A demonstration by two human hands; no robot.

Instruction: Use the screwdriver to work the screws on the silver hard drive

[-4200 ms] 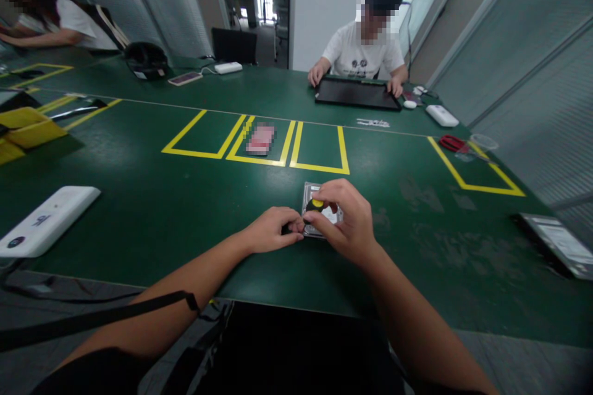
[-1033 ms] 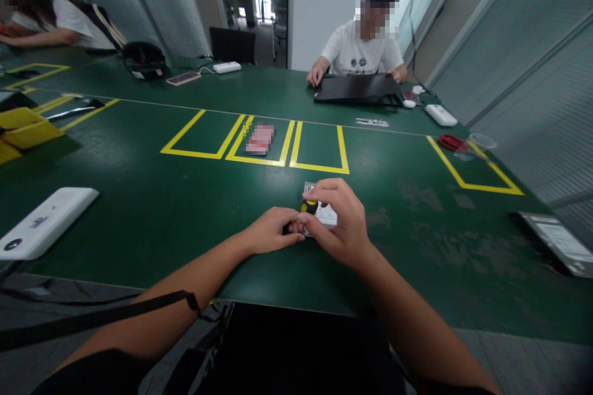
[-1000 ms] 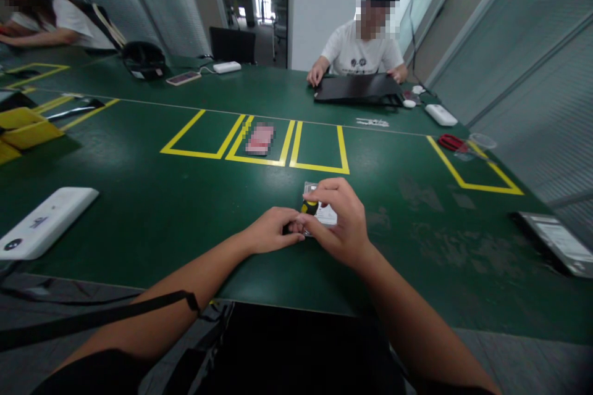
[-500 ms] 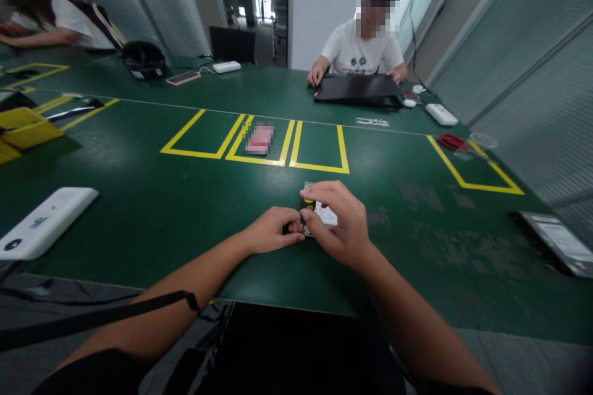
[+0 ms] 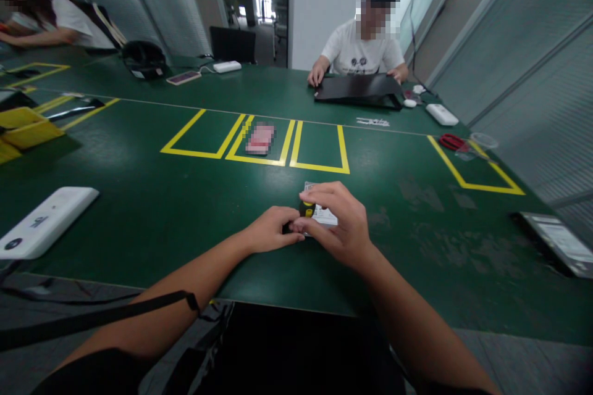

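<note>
Hands: the left hand point(image 5: 271, 231) and right hand point(image 5: 340, 225) met at the near middle of the table point(image 5: 162, 210).
Drive: a flat drive point(image 5: 324, 215) lay under them.
Tool: a small tool point(image 5: 307, 208) stood on the drive's left end.
Squares: three taped squares point(image 5: 319, 148) lay farther out, with a small thing point(image 5: 260, 138) in the middle one.
Left: a long box point(image 5: 46, 222) lay near, and bins point(image 5: 28, 126) farther.
Right: a flat board point(image 5: 553, 241) lay near, and scissors point(image 5: 451, 142) farther.
Far: a wide panel point(image 5: 356, 89).
</note>
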